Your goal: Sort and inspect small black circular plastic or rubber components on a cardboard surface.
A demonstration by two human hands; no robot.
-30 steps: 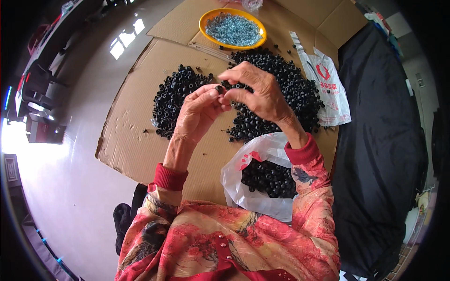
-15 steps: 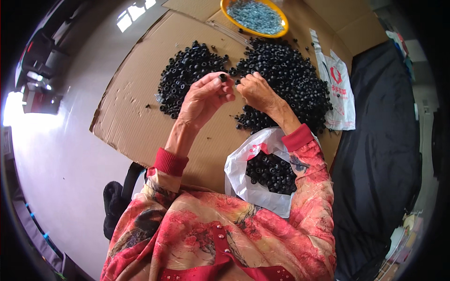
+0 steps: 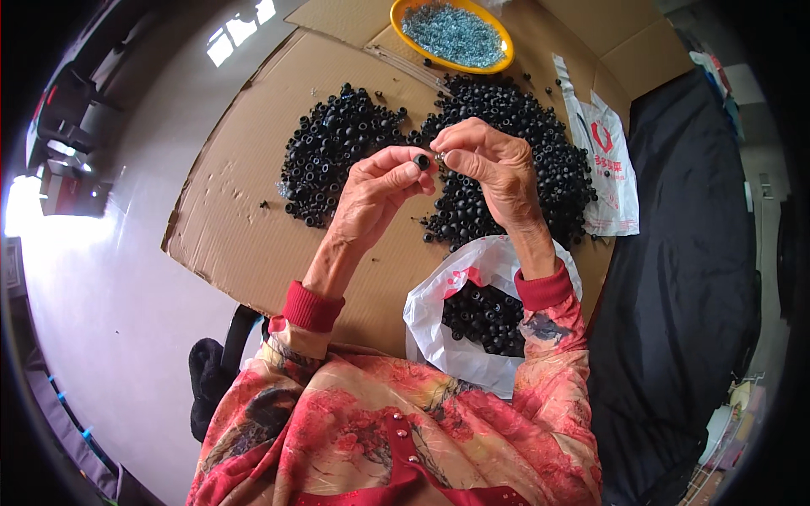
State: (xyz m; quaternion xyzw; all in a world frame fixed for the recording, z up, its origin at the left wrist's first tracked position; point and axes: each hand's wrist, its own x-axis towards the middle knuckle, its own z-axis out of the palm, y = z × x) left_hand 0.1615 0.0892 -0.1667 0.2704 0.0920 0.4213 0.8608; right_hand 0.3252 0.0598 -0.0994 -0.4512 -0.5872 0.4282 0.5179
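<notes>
My left hand (image 3: 377, 187) holds a small round black hollow plastic piece (image 3: 422, 161) between thumb and fingertips, its opening facing up. Close beside it, my right hand (image 3: 498, 169) pinches a tiny shiny piece (image 3: 438, 157), too small to make out fully. The two sets of fingertips almost meet. Behind my left hand lies a heap of black hollow pieces (image 3: 316, 160). A larger heap of small black pieces (image 3: 553, 160) spreads behind and beside my right hand, which hides part of it. Nearer my body, a white plastic bag (image 3: 426, 308) stands open with black pieces (image 3: 485, 316) inside.
Cardboard (image 3: 228, 202) covers the work surface. At its far side sits a yellow bowl (image 3: 509, 59) full of tiny shiny pieces (image 3: 451, 34). A flat white plastic bag (image 3: 620, 202) with red print lies at the right, alongside black cloth (image 3: 675, 278).
My right hand has turned and lifted, and its fingertips now show a tiny shiny piece. My left hand has shifted slightly right and nearer, still holding the black piece.
</notes>
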